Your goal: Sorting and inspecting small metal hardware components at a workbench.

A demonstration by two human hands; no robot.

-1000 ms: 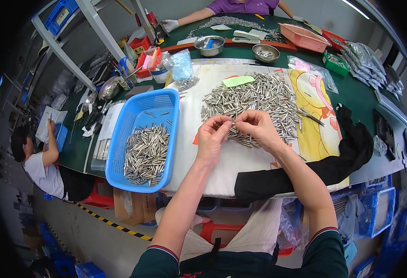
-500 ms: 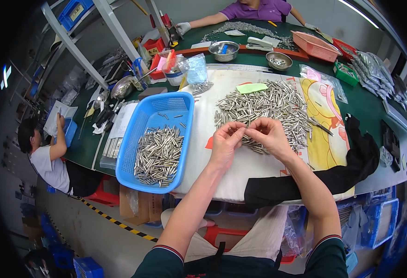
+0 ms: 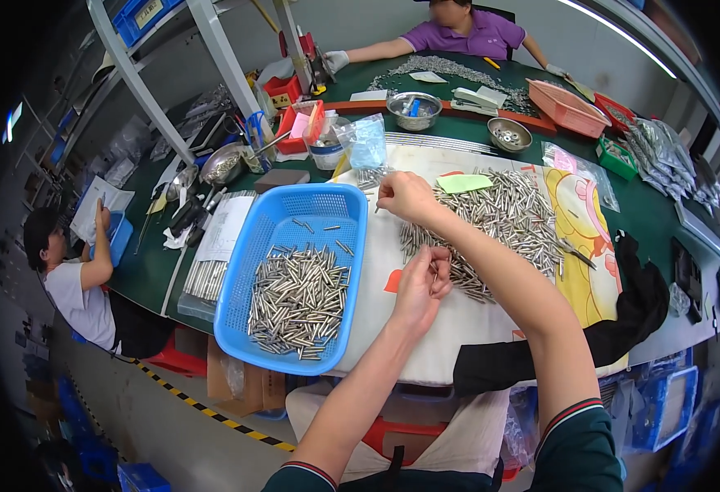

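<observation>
My right hand (image 3: 407, 198) reaches across to the left over the white cloth, its fingertips pinched on a short metal pin (image 3: 378, 210), of which only a small end shows. My left hand (image 3: 424, 285) is nearer to me at the front left of a large heap of silvery metal pins (image 3: 507, 215). Its fingers are curled in, and what they hold is hidden. A light green slip (image 3: 464, 183) rests on the heap. Left of both hands stands a blue plastic basket (image 3: 230, 287), partly filled with loose pins (image 3: 298, 299).
A clear bag (image 3: 365, 141) sits on a small pile of pins beyond the basket. Tweezers (image 3: 577, 254) lie right of the heap, a black sleeve (image 3: 573, 340) along the front edge. Metal bowls (image 3: 414, 115) stand farther back. One person sits across the table, another at left.
My hands, together over the heap before, are now apart. The right hand has moved left and away from me; the left has dropped slightly nearer. The view has shifted a little.
</observation>
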